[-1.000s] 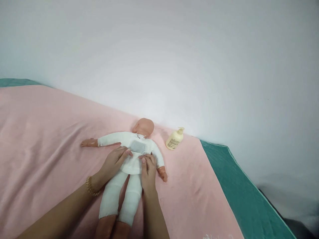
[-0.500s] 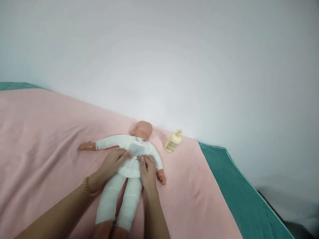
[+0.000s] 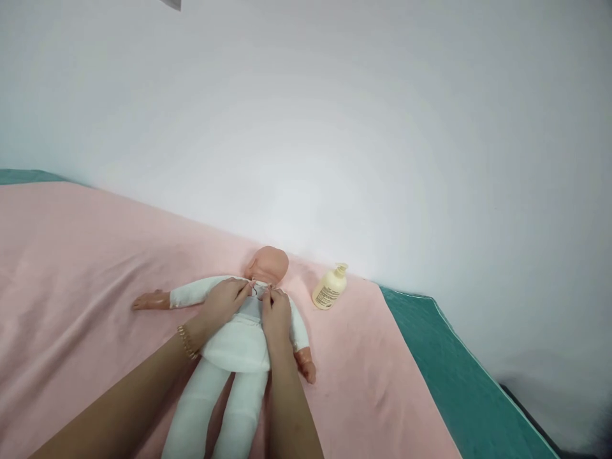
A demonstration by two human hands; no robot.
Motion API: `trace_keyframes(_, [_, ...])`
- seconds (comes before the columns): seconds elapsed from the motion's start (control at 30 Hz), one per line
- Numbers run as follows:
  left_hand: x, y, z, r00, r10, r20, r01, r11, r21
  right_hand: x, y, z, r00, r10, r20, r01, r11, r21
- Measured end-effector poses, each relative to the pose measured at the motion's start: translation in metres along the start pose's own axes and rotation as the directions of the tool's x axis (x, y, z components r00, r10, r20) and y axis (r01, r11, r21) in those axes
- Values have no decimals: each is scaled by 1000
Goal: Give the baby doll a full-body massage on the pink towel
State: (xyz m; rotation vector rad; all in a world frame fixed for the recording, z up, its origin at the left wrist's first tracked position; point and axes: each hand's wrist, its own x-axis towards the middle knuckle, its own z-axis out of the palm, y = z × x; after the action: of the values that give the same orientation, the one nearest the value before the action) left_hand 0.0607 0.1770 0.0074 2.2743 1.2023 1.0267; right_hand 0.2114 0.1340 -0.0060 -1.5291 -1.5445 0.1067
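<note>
Pink blanket [image 3: 71, 255] on the left, then a bracelet [image 3: 185, 342] and the left hand [image 3: 223, 305], fingers curled in at the doll's collar. The doll [image 3: 236, 347], dressed in white, is lying on the blanket under both hands. Right hand [image 3: 277, 319]'s bunched up there too; honestly can't tell if either's gripping anything. Yellow pump bottle [image 3: 329, 288] near its head, then green sheet [image 3: 430, 338].

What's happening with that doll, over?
Left hand and right hand on the doll, close together. Doll lying on pink cloth. Pump bottle off right, not in the way.
</note>
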Motion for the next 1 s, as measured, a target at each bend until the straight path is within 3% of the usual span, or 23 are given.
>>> trace_keyframes(0.2, [-8, 0, 5, 999, 48, -21, -48, 999, -8, -7, 4, 4, 1000, 12, -4, -12, 1000, -22])
trace_keyframes(0.4, [-13, 0, 7, 992, 98, -80, -101, 994, -36, -13, -5, -3, 999, 4, -47, 1, 996, 90])
trace_keyframes(0.7, [-12, 3, 6, 997, 73, -22, -73, 997, 10, -11, -4, -3, 996, 16, 89, -13, 999, -29])
trace_keyframes(1.0, [-11, -7, 14, 992, 110, -69, -112, 993, -31, -15, -6, -7, 999, -11, 31, 8, 996, 85])
